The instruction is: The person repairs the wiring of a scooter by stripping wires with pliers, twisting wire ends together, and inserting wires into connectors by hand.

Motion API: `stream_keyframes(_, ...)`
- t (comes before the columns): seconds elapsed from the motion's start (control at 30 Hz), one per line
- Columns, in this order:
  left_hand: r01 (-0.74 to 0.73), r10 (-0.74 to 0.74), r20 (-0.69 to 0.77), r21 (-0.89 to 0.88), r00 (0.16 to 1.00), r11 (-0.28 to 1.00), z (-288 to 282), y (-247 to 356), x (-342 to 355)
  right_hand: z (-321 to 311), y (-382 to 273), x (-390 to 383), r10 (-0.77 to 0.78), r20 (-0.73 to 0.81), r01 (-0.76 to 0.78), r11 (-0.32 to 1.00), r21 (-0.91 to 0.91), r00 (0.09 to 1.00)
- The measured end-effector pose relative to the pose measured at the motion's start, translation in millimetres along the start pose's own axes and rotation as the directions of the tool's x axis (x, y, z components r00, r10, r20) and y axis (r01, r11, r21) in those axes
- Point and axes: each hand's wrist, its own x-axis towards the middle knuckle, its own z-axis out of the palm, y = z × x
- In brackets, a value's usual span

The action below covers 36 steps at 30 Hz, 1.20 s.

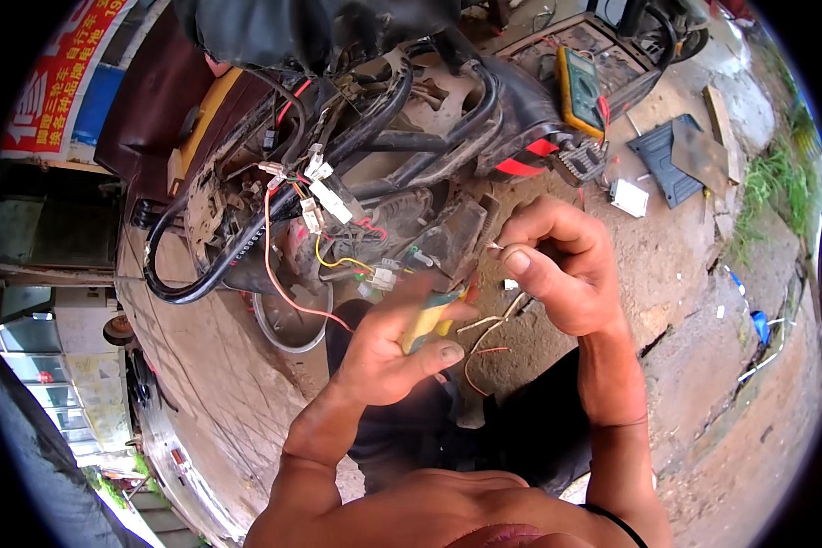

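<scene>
At upper centre, the view is being dominated by a black tubular vehicle frame (397, 142), with its wiring being left exposed. Below it, two bare hands are being held: the left hand (374, 361) just left of centre, the right hand (566, 274) to the right of centre. A yellow-cased multimeter (580, 91) is being supported at upper right.

Near the middle, a yellow-and-green hand tool (425, 321) is being enclosed by the curled left fingers, the thumb being held apart; its exact kind is being obscured by blur. Its long axis is being directed obliquely, from lower left to upper right. A light, stiff body is being suggested; the coloured part is being judged the proper place of hold.

At upper left of centre, white plug connectors (331, 201) are being borne by loose leads. From this cluster a pink wire (294, 304) is being led down toward the left hand; whether it is being gripped there cannot be told.

Smallest, just right of centre, a fine wire end (494, 245) is being pinched between the right thumb and forefinger, pressed together. Its pale tip is being pointed leftward, the remainder being hidden. Very light, pliant and easily frayed handling is being expected; hold is best being taken behind the tip.
</scene>
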Motion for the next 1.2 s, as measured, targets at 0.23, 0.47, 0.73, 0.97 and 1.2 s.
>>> stream_keyframes(0.23,0.028,-0.027,-0.045,0.025,0.999,0.999,2.4,5.8,1.5,-5.9,5.9,6.1,-0.184,0.109,0.203,0.96,-0.193,0.977)
stream_keyframes(0.47,-0.037,0.04,-0.029,0.097,0.999,0.995,-4.8,6.2,5.4,-1.7,6.9,10.2,-0.291,0.115,0.313,0.87,-0.382,0.95)
stream_keyframes(0.73,-0.097,0.108,-0.041,0.206,0.993,0.974,-10.1,-1.5,3.3,5.7,-0.1,8.6,-0.262,0.093,0.272,0.817,-0.508,0.961)
stream_keyframes(0.97,-0.06,0.105,-0.115,0.342,0.988,0.938,-7.6,6.1,4.8,10.4,5.1,5.1,-0.199,0.006,0.18,0.873,-0.453,0.98)
stream_keyframes(1.2,-0.038,0.041,0.069,-0.044,0.997,0.998,-13.7,-3.7,-3.4,9.2,17.8,2.3,-0.034,0.042,0.033,0.999,0.033,0.999)
